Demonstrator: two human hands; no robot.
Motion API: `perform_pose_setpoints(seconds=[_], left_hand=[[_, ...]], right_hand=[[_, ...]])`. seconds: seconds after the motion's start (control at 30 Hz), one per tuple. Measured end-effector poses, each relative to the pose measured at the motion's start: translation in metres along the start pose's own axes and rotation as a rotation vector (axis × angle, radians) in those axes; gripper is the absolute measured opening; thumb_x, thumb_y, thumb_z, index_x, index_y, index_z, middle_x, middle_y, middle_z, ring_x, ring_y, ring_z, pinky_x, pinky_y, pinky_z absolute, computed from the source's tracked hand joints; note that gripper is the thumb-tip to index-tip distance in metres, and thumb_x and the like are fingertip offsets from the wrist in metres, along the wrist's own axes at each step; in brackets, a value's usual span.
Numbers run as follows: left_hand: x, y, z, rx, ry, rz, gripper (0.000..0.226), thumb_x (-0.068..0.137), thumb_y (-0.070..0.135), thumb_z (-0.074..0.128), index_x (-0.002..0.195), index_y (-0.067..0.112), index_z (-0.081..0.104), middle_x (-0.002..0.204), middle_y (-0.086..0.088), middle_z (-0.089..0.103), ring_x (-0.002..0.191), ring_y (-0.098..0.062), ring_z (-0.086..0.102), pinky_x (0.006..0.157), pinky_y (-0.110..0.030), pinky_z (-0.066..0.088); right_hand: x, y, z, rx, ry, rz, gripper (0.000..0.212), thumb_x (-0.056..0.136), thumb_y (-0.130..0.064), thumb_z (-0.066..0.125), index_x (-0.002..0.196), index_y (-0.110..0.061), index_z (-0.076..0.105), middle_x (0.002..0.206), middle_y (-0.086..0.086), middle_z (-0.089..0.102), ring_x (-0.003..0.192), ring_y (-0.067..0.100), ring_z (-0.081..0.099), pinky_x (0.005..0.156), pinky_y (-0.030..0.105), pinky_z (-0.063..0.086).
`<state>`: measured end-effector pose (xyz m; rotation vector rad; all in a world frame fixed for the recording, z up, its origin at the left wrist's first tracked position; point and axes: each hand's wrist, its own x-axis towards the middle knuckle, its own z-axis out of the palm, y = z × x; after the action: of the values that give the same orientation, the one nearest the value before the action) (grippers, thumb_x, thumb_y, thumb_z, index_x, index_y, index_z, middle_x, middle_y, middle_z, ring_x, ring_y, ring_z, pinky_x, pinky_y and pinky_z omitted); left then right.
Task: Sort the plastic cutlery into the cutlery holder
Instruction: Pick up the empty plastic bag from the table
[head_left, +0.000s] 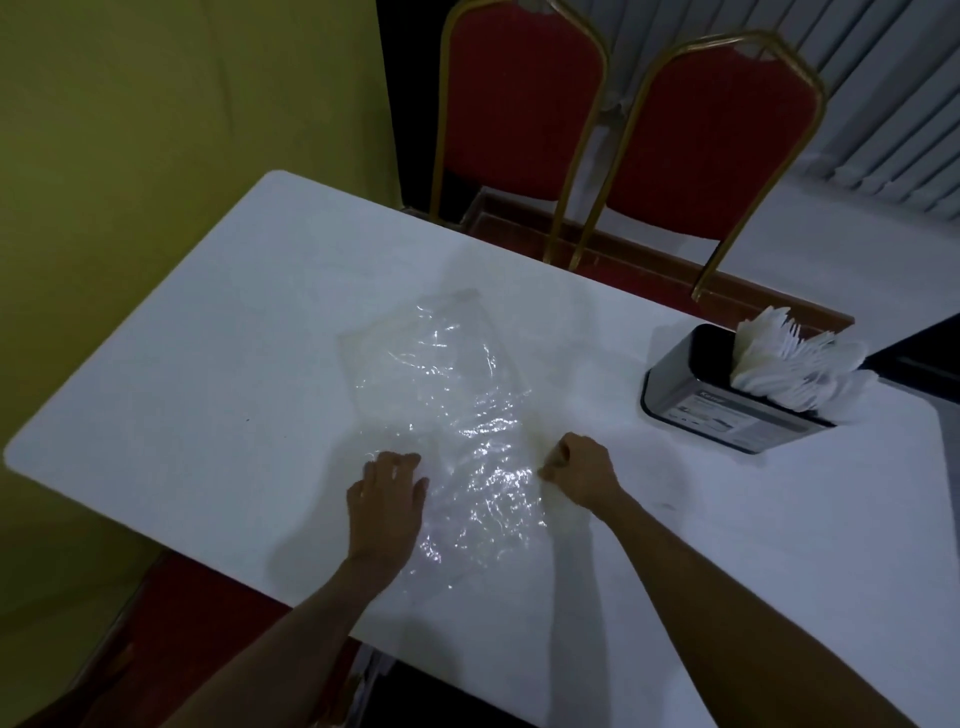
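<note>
Cutlery (795, 364) bunched in holder (727, 410), up-right on tabletop (208, 364), nearer my right hand (582, 467), curled, seemingly pinching the clear bag (457, 395); left hand (387, 493) flat on it.

Two red chairs (623, 130) behind white table (208, 338).
</note>
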<state>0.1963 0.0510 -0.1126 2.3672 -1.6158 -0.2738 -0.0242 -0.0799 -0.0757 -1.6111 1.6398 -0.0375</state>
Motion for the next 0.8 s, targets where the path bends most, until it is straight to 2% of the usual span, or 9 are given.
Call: perform_pose_setpoints(seconds=[0.07,0.13,0.23,0.33,0.43,0.53,0.63,0.7,0.8], left_hand=[[0.004,0.010,-0.004,-0.096,0.040,-0.201,0.027,0.086,0.024,0.065,0.112,0.015,0.060,0.122,-0.015,0.048,0.110,-0.036,0.047,0.081,-0.046,0.049],[0.006,0.017,-0.003,-0.222,0.046,-0.393,0.030,0.084,0.022,0.069,0.111,0.013,0.059,0.127,-0.021,0.042,0.114,-0.040,0.039,0.092,-0.048,0.042],[0.004,0.021,-0.003,-0.467,0.021,-0.432,0.030,0.077,0.011,0.074,0.103,0.012,0.059,0.115,-0.020,0.045,0.101,-0.032,0.050,0.095,-0.039,0.039],[-0.006,0.027,-0.011,-0.635,-0.054,-0.414,0.027,0.074,0.005,0.072,0.092,0.022,0.059,0.099,-0.010,0.062,0.073,-0.019,0.062,0.076,-0.030,0.050],[-0.017,0.037,-0.019,-0.925,-0.117,-0.466,0.042,0.078,-0.005,0.067,0.091,0.034,0.063,0.089,-0.002,0.071,0.077,-0.018,0.065,0.072,-0.022,0.050],[-0.022,0.043,-0.032,-1.161,-0.112,-0.479,0.048,0.076,-0.019,0.063,0.112,0.013,0.060,0.083,-0.007,0.069,0.070,-0.009,0.064,0.068,-0.014,0.052],[-0.026,0.052,-0.047,-1.151,-0.116,-0.434,0.055,0.071,-0.015,0.071,0.119,0.008,0.059,0.080,-0.007,0.067,0.075,-0.012,0.061,0.079,-0.020,0.053],[-0.032,0.067,-0.059,-1.109,-0.077,-0.414,0.049,0.068,-0.008,0.077,0.114,0.006,0.065,0.075,-0.004,0.065,0.078,-0.016,0.059,0.078,-0.014,0.051],[-0.034,0.082,-0.070,-0.815,0.132,-0.349,0.024,0.070,0.014,0.082,0.093,0.017,0.076,0.088,0.004,0.061,0.092,-0.017,0.060,0.074,-0.006,0.043]], right_hand=[[-0.009,0.011,-0.009,0.189,-0.121,0.034,0.022,0.077,0.001,0.070,0.088,-0.013,0.056,0.086,0.008,0.064,0.081,0.025,0.061,0.067,0.033,0.052],[-0.018,0.023,-0.019,0.343,-0.300,0.051,0.036,0.078,0.012,0.065,0.106,-0.008,0.056,0.089,0.015,0.067,0.082,0.026,0.064,0.071,0.037,0.055],[-0.031,0.046,-0.031,0.424,-0.409,0.029,0.034,0.081,0.017,0.060,0.108,-0.003,0.060,0.090,0.016,0.068,0.079,0.026,0.066,0.077,0.039,0.058],[-0.041,0.057,-0.040,0.575,-0.356,0.086,0.028,0.086,-0.008,0.069,0.111,-0.016,0.058,0.096,0.015,0.072,0.082,0.028,0.070,0.073,0.034,0.059],[-0.042,0.064,-0.053,0.556,-0.236,0.002,0.019,0.090,-0.013,0.066,0.107,-0.018,0.061,0.088,0.013,0.073,0.079,0.025,0.069,0.072,0.031,0.058],[-0.044,0.064,-0.066,0.487,-0.180,-0.077,0.014,0.082,-0.003,0.070,0.090,-0.014,0.066,0.090,0.005,0.072,0.090,0.024,0.068,0.085,0.036,0.055],[-0.049,0.056,-0.080,0.516,-0.180,-0.090,0.011,0.082,-0.014,0.074,0.091,-0.016,0.068,0.088,0.003,0.075,0.089,0.020,0.071,0.092,0.038,0.052],[-0.057,0.052,-0.092,0.445,-0.148,-0.179,0.007,0.083,-0.023,0.073,0.088,-0.020,0.070,0.089,0.001,0.075,0.094,0.022,0.069,0.088,0.036,0.050],[-0.064,0.049,-0.102,0.382,-0.033,-0.312,0.004,0.084,-0.022,0.073,0.086,-0.019,0.071,0.118,-0.006,0.064,0.118,0.014,0.055,0.095,0.031,0.043]])
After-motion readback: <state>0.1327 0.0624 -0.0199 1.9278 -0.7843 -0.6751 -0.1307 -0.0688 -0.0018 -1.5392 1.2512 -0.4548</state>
